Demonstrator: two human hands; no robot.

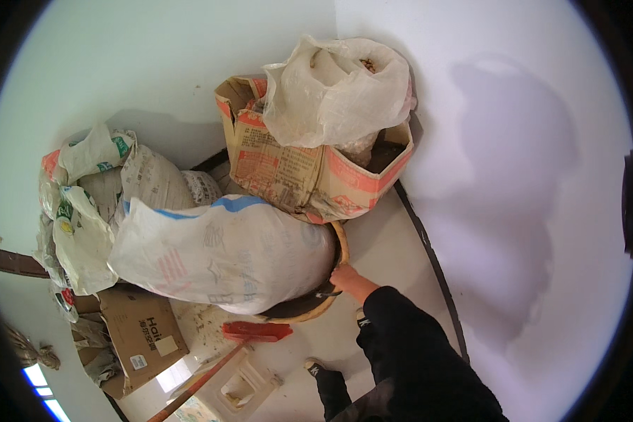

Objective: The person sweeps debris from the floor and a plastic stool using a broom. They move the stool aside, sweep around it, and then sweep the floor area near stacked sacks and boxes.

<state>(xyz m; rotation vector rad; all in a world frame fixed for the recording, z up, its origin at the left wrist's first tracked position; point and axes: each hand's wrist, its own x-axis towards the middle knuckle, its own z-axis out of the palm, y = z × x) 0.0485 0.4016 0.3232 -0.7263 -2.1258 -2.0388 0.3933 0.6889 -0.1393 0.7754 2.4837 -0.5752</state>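
My right hand (345, 278), in a black sleeve, is closed around the pale rim of a round, dark-lined basket (316, 312). A small dark piece, perhaps a handle, sticks out at the rim just below my fingers. Leaning across the basket's opening is a large, full white woven sack (232, 253) with blue and red print; it hides most of the inside. Behind the basket stands a worn cardboard box (279, 158) with red print, holding an open pale plastic sack (337, 100) with small brown pieces showing inside. My left hand is out of view.
Several filled sacks (153, 174) crowd the left wall. Below them sits an open Haier carton (137, 337). A red broom or dustpan head (256, 331) on a long handle lies by a plastic frame (242, 390). My shoes (314, 366) are near the basket; a white wall (485, 211) rises right.
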